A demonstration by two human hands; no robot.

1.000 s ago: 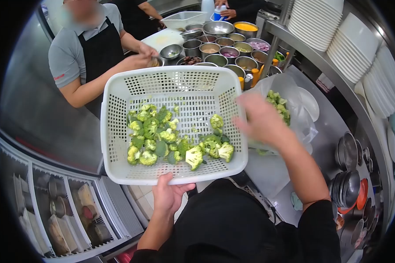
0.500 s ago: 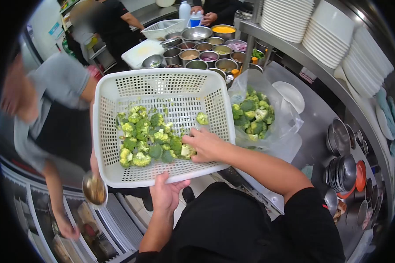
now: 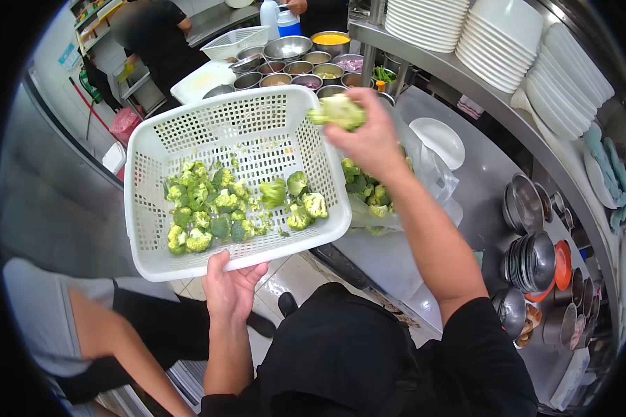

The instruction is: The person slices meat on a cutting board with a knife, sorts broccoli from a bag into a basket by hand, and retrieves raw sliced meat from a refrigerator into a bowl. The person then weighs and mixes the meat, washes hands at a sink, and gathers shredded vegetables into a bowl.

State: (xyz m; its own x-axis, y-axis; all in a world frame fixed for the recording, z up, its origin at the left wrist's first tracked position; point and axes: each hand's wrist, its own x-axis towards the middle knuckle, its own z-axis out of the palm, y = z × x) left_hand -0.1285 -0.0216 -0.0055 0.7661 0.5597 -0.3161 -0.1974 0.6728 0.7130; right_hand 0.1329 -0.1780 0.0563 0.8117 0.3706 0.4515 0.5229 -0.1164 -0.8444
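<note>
My left hand [image 3: 231, 288] grips the near rim of a white perforated plastic basket [image 3: 240, 104], its thumb on the rim and its fingers partly hidden underneath. Broccoli florets [image 3: 205, 198] lie in a heap at the basket's left, with several more [image 3: 300, 201] grouped at the right. My right hand [image 3: 372, 139] is raised over the basket's right rim, closed on a broccoli floret [image 3: 341, 111] that is smeared by motion. Below that hand, a clear plastic bag [image 3: 431, 167] with more broccoli in it stands on the steel counter, partly hidden by my forearm.
Metal pots of ingredients [image 3: 299, 67] stand beyond the basket. A white oval plate [image 3: 438, 142] lies on the counter [image 3: 459, 236], with steel bowls [image 3: 532, 260] further right. Stacked white dishes [image 3: 424, 24] fill the shelf above. One co-worker [image 3: 42, 326] bends at lower left; others stand at the back.
My right hand has come up out of the basket toward the bag with a floret. More florets now lie at the basket's right. The view has shifted, and the co-worker at left is lower.
</note>
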